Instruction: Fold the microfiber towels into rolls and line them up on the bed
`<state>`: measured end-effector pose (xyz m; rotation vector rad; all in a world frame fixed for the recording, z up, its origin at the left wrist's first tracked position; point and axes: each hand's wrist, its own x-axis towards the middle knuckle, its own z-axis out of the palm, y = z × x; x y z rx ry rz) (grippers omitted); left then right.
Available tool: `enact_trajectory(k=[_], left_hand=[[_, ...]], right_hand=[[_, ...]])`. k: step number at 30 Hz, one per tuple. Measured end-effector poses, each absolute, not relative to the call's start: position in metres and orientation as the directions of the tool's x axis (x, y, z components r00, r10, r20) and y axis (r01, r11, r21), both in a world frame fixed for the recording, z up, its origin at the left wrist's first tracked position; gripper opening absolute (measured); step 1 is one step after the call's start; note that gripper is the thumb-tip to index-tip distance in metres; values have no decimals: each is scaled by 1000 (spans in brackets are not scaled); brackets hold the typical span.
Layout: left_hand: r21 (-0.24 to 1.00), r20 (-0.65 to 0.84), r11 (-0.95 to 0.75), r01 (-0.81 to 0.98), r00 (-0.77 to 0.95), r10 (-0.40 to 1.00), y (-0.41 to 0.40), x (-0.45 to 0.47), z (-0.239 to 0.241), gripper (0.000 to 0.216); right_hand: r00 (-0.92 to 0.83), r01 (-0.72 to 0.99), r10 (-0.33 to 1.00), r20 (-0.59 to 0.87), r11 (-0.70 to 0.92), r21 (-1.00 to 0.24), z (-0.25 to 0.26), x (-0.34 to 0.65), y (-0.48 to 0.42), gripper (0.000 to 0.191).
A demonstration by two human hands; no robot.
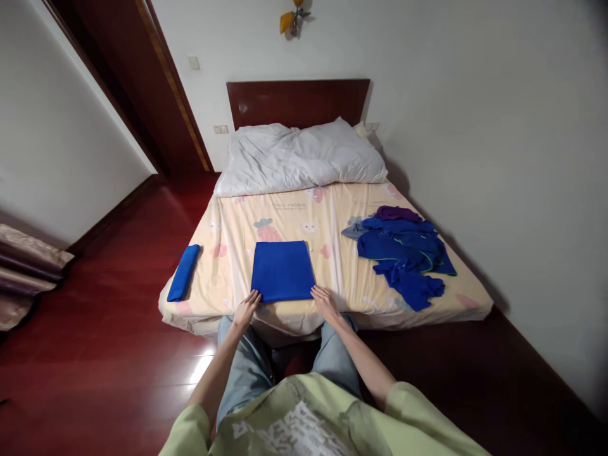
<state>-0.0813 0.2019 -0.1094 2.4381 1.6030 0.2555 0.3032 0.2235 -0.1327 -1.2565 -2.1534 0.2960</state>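
A blue garment (283, 271), folded into a flat, nearly square shape, lies on the bed in front of me. My left hand (247, 308) is at its near left corner, fingers closed on the edge. At the near right corner, my right hand (325, 304) grips the cloth in the same way, with the fingertips on top. Both thumbs are partly hidden. Off to the left, a narrow blue folded bundle (184, 273) rests near the side of the mattress. A loose heap of blue clothes (399, 244) lies on the right, with purple and grey-blue pieces among it.
The bed (327, 215) has a pale yellow patterned sheet and a dark wooden headboard (299, 101). A rumpled white quilt (304, 155) lies across its far end. Walls stand behind and to the right. Dark red floor (118, 272) runs along the left, with a curtain (28, 272) beyond.
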Motion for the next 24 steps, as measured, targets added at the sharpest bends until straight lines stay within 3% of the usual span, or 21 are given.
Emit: enact_trajectory(k=[6, 13, 17, 24], left_hand=[[492, 37, -343, 800, 375, 926, 164, -92, -125, 78], [738, 35, -104, 667, 117, 993, 172, -79, -114, 58], [816, -26, 21, 578, 1, 1000, 178, -79, -106, 50], [871, -107, 153, 467, -122, 987, 183, -77, -104, 38]], right_hand=[[-353, 690, 874, 335, 484, -538, -161, 309, 179, 47], [-261, 635, 888, 379, 453, -625, -156, 295, 173, 50], [-90, 560, 934, 346, 335, -758, -153, 292, 177, 47], [142, 374, 982, 128, 66, -925, -139, 289, 184, 37]])
